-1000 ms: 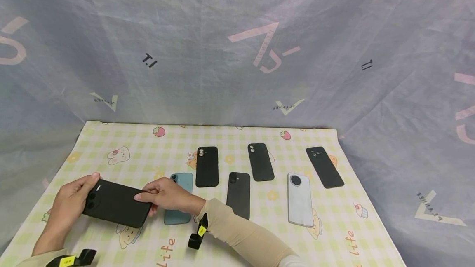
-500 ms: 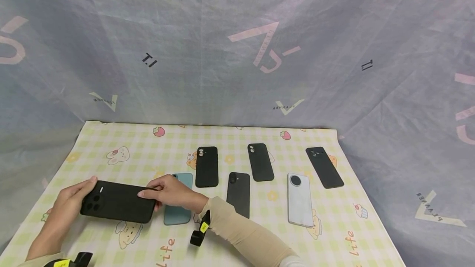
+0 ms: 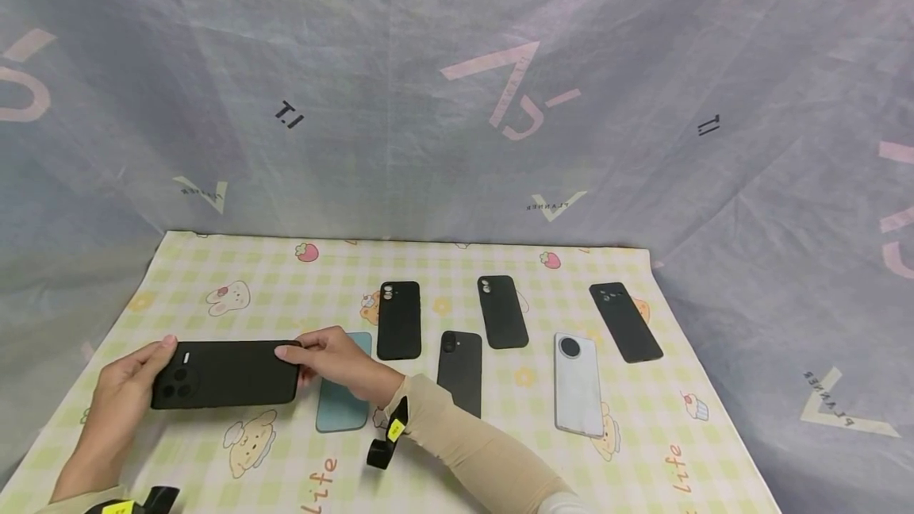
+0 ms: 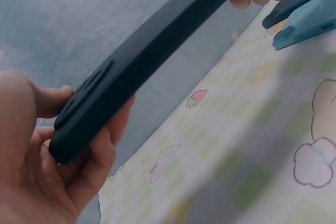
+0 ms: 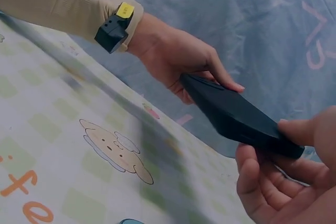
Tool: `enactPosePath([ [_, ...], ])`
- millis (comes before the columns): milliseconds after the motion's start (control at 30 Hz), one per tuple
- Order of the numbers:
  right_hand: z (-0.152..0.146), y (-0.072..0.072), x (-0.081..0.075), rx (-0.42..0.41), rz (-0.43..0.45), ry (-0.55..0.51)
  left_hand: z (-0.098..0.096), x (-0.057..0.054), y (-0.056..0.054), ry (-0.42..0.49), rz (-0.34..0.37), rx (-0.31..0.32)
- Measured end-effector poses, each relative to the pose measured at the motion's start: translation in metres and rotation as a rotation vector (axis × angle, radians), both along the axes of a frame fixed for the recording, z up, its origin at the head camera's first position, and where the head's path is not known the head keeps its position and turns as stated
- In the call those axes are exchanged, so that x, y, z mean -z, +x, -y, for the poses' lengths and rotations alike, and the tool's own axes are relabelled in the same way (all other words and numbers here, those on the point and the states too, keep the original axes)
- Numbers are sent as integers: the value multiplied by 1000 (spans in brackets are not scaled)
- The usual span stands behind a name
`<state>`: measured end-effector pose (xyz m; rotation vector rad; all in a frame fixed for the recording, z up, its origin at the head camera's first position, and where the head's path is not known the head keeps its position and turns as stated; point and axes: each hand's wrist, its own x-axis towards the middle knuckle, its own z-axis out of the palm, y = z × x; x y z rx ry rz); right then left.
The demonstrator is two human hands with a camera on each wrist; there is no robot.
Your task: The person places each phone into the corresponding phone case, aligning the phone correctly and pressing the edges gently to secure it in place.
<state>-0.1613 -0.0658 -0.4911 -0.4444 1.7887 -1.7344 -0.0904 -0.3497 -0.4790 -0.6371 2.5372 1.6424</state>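
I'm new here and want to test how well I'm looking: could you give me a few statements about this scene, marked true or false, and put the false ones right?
1. The left hand and right hand grip opposite ends of the held phone. True.
2. The held phone lies flat on the tablecloth. False: the hands hold it up off the tablecloth.
3. In the head view, the blue phone is left of the white phone. True.
4. The white phone has a square camera. False: its camera patch is round.
5. In the head view, the right hand hides part of the blue phone. True.
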Motion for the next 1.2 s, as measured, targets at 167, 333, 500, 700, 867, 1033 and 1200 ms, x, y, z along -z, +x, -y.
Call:
enactPosePath([
  [167,0,0,1,15,-20,-18,0,4,2,-35,-69,-24],
  [333,-1,1,0,11,-30,-24,-1,4,4,-45,-108,-27],
  [500,-2,0,-2,1,-41,-31,-3,3,4,-58,-148,-33],
  [700,-3,0,-4,-18,-27,-19,-6,3,4,-44,-157,-57],
  [867,-3,-1,-4,-54,12,-45,-6,2,4,-10,-157,-69],
  [1033,-4,-2,-5,-93,51,-64,-7,5,4,7,-164,-69],
  [1200,-6,-4,-8,-137,81,-69,-7,8,3,12,-144,-57],
])
